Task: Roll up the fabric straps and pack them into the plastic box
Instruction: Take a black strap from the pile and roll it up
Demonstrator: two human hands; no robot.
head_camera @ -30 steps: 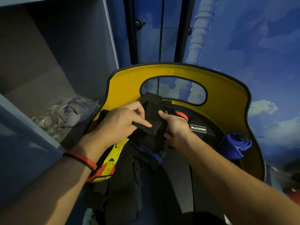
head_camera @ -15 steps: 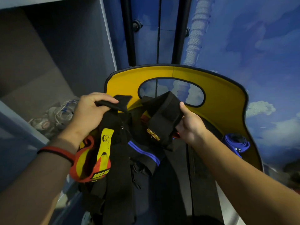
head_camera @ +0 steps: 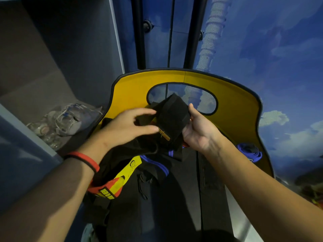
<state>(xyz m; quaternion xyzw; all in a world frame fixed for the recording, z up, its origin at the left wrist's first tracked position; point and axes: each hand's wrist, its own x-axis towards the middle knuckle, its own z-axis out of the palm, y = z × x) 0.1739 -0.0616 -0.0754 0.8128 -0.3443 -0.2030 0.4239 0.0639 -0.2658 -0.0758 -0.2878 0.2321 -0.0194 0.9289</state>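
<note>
- Judging the risk first: the black strap (head_camera: pixel 172 116) looks only partly rolled. It is held in the air in front of the far wall of the yellow box (head_camera: pixel 236 105), which I take to be the box for packing. If the grip becomes weak, the turns may spring open again.
- A loose tail of this strap goes out at 9 o'clock, and below, at 6 o'clock, lies the pile of straps (head_camera: pixel 153 198). A hard pull could drag the yellow-red strap (head_camera: pixel 120 180) with it and make a tangle.
- The right hand (head_camera: pixel 197 131) holds the roll from its 3 o'clock side. The thumb stands up along the roll and the other fingers are hidden behind it, so I judge them curled around it.
- The left hand (head_camera: pixel 127 126) is blurred. Its fingers are half open, one above the tail and the thumb below; I cannot tell if they pinch it.
- A blue rolled strap (head_camera: pixel 248 152) already lies in the box, at 4 o'clock from the hands.
</note>
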